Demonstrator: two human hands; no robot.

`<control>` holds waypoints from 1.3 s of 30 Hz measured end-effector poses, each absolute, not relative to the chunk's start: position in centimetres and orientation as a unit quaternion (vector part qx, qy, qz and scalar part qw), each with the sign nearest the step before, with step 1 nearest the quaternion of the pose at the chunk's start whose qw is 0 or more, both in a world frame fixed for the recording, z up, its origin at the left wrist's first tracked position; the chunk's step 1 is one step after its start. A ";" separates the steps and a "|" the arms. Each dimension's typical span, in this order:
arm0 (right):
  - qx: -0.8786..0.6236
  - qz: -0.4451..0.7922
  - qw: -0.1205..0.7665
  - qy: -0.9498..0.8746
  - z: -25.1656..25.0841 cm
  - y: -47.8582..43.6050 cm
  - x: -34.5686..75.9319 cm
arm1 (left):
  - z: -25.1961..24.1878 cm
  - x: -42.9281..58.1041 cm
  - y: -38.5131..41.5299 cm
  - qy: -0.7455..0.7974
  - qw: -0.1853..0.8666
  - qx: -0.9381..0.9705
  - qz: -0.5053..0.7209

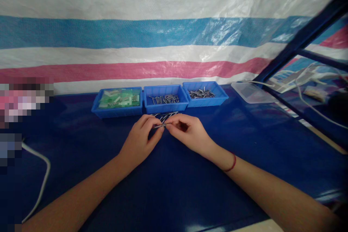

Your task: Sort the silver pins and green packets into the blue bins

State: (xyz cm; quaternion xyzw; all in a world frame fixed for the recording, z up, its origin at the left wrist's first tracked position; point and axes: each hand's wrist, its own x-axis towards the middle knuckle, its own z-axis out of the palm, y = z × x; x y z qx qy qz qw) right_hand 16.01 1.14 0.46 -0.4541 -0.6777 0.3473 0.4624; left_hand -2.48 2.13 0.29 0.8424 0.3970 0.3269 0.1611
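Note:
Between my two hands, above the dark blue tabletop, lies a thin metal rod (160, 126). My left hand (140, 136) pinches it between thumb and forefinger. My right hand (190, 130) is closed at the rod's right end, thumb and forefinger together; its fingertips partly hide that end. Just beyond the fingers, several slim dark metal pins (164, 116) lie on the table in front of the middle bin. That blue bin (165, 108) holds loose thin metal pieces (171, 99), some with a wider end.
The left blue bin (121, 112) contains green plastic (108, 98) and pale metal cylinders. Many short metal pins (201, 93) fill the right blue bin (209, 102). A clear plastic lid (252, 92) lies farther right, near a dark frame. A white cable (46, 174) curves at left.

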 end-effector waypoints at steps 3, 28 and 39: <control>-0.450 0.283 0.435 -0.727 0.4 1.2 16.2 | 0.3 -2.5 2.1 0.393 0.157 0.835 0.351; -0.493 0.512 0.618 -0.336 0.8 3.3 17.6 | -0.5 -2.4 2.3 0.516 0.045 0.836 0.179; -0.520 0.373 0.498 -0.586 0.6 2.6 17.3 | -0.3 -2.3 2.3 0.510 0.043 0.845 0.156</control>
